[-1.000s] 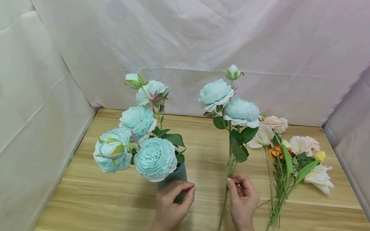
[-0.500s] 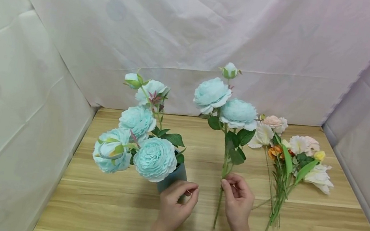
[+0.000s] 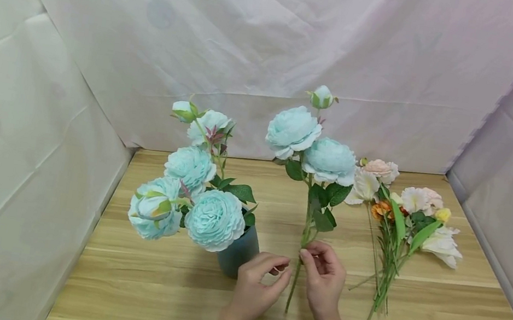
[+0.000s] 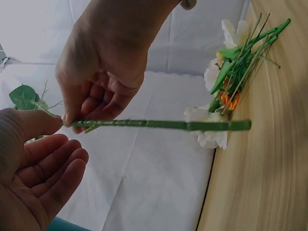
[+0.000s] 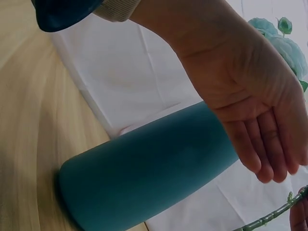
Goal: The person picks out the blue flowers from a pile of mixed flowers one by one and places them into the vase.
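Observation:
My right hand point(image 3: 325, 278) pinches the green stem point(image 4: 159, 124) of a light-blue artificial peony spray point(image 3: 331, 160) between thumb and fingers. The spray stands nearly upright, with two full blooms, a bud on top and dark green leaves. Just left of the stem is my left hand point(image 3: 258, 282), its fingers loosely bent toward the thumb and holding nothing. Behind that hand stands a blue-green vase point(image 3: 240, 251), with more light-blue peonies point(image 3: 216, 221) leaning left out of it. In the right wrist view, the left hand point(image 5: 240, 86) overlaps the vase's upper part.
Several artificial flowers point(image 3: 393, 247) in white, pink, orange and yellow lie on the right of the wooden table point(image 3: 141, 297). White cloth point(image 3: 275, 35) hangs behind the table and along both sides.
My right hand has moved left with the peony spray. My left hand has moved right, away from the vase's front and toward the stem. The vase and lying flowers stay put.

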Available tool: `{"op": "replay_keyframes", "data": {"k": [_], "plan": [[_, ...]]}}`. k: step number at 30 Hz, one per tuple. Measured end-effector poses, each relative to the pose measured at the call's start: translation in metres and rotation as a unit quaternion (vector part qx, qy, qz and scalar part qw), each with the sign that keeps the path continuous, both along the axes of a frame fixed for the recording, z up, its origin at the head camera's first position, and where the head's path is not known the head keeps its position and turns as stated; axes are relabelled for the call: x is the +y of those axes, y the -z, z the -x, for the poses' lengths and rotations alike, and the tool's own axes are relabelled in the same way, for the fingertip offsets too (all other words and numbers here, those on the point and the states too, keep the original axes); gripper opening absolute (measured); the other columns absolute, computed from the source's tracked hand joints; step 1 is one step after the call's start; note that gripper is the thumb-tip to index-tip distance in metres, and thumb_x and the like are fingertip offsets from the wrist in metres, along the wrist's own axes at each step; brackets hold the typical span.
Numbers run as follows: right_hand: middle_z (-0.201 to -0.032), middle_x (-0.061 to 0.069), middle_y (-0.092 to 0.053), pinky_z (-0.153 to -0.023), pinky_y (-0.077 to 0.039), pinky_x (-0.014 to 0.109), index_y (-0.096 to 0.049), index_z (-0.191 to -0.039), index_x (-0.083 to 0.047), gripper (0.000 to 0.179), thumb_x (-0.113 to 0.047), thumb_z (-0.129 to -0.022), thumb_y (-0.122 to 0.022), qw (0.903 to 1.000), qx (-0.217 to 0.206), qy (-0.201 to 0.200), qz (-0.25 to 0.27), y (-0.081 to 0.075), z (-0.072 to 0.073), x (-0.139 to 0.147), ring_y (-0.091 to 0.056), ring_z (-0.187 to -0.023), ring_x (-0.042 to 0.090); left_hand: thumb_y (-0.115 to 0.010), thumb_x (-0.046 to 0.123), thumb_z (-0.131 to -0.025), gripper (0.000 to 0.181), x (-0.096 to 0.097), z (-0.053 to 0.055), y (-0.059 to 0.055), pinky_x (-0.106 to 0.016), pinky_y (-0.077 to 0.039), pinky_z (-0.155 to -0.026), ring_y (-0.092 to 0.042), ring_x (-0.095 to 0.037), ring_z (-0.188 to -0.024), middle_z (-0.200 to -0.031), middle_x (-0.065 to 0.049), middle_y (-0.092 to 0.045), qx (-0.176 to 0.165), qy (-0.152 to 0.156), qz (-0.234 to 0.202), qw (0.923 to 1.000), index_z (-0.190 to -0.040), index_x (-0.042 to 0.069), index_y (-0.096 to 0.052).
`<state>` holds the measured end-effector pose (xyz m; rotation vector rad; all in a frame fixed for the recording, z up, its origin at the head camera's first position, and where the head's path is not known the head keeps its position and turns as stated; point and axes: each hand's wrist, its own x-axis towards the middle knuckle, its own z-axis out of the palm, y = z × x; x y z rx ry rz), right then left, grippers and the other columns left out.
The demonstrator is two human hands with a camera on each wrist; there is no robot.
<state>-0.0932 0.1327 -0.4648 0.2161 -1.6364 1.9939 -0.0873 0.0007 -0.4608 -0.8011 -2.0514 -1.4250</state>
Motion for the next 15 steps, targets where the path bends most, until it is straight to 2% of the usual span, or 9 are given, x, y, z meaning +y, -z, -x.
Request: {"op": "replay_keyframes", "data": {"k": [9,15], "plan": [[-0.078,0.004,-0.060,-0.064,-0.049,0.014,-0.056,-0.084,0.014,0.010,0.023,-0.079,-0.057,0.9999,0.001,-0.001,-0.016,-0.0007,-0.0014,-0.0046,-0.058,-0.072,0.005,-0.073,-0.004,-0.075,0.015,0.0057,-0.0026,-0.0021,-0.016,-0.052,-0.062,-0.063,-0.014,-0.069,-0.081,-0.007,-0.067,-0.028,-0.014,0.008,0.9995,-0.089,0.001,-0.069],[-0.079,0.009,-0.059,-0.065,-0.049,0.015,-0.057,-0.085,0.012,0.012,0.022,-0.079,-0.057,0.9999,0.005,-0.002,-0.011,-0.0005,-0.0017,-0.0060,-0.059,-0.073,0.007,-0.070,-0.001,-0.079,0.007,0.0059,-0.0038,-0.0034,-0.017,-0.052,-0.061,-0.063,-0.013,-0.068,-0.079,-0.006,-0.066,-0.073,-0.025,0.006,0.9970,-0.084,0.001,-0.068]]}}
